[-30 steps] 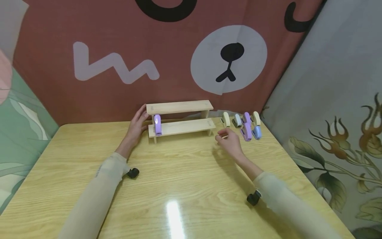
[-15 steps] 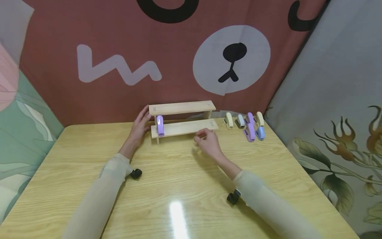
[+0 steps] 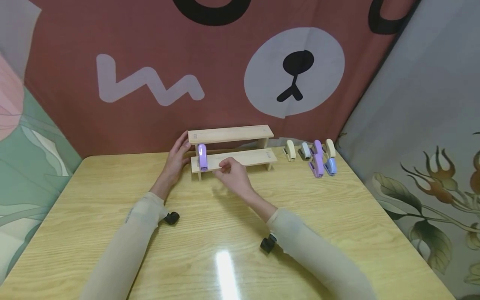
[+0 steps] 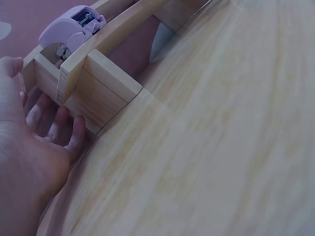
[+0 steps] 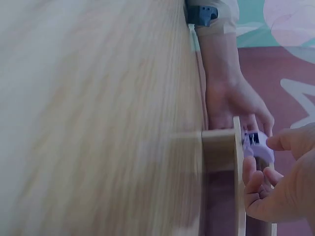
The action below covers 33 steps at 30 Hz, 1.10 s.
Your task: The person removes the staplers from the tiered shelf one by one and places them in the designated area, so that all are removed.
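A two-tier wooden shelf (image 3: 240,159) stands at the table's back edge. On the left end of its lower board sits a small purple stapler (image 3: 202,157), its metal parts showing in the left wrist view. My left hand (image 3: 174,163) rests against the shelf's left end, fingers loosely bent beside the wooden leg (image 4: 101,93). In front of the lower board is my right hand (image 3: 234,177), a little right of the stapler. Its thumb (image 5: 285,141) and bent fingers (image 5: 256,184) are apart, and I see nothing held between them.
Right of the shelf, several small staplers stand grouped on the wooden table (image 3: 180,250): cream (image 3: 290,150), grey (image 3: 304,151), purple (image 3: 317,166) and blue (image 3: 331,166) ones. A brown curtain (image 3: 150,121) hangs right behind the shelf.
My right hand has swept left along the front of the shelf, from near the grouped staplers toward the purple one on the lower board. The left hand stays at the shelf's end.
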{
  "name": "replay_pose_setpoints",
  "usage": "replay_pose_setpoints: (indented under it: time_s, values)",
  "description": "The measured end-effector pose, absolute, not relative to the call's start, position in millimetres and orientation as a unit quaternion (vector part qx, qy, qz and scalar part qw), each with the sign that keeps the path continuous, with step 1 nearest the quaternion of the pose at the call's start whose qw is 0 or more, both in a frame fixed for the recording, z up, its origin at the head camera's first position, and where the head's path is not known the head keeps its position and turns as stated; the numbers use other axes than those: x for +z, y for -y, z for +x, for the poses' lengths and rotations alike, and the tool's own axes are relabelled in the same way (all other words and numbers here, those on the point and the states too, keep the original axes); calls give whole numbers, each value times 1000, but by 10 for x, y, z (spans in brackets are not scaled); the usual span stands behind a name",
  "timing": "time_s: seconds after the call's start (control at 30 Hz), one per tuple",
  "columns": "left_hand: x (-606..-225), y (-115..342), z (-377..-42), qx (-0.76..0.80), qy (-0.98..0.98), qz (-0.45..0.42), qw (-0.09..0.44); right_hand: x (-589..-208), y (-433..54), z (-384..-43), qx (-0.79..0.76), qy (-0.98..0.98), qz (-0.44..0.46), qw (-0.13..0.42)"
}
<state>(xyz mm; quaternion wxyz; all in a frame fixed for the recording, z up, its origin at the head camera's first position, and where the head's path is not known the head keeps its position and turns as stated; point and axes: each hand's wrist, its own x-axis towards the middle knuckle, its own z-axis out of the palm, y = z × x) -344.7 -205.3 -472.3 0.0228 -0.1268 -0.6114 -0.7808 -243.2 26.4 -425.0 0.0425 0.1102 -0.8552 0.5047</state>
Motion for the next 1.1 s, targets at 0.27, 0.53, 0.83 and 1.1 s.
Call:
replay_pose_setpoints:
  time_s: [0.27, 0.53, 0.83, 1.1]
  values:
    - [-4728, 2040, -3444, -781, 609, -135, 26, -4234, 7, -2429, 463, 875, 123, 72]
    - [-4733, 2018, -3450, -777, 617, -127, 22, -4260, 133, -2449, 433, 890, 103, 96]
    - [-4731, 2025, -3439, -775, 619, -127, 23, -4298, 226, -2514, 372, 915, 89, 127]
    - [-4738, 2055, -3430, -777, 615, -128, 31, -4311, 339, -2557, 367, 917, 73, 135]
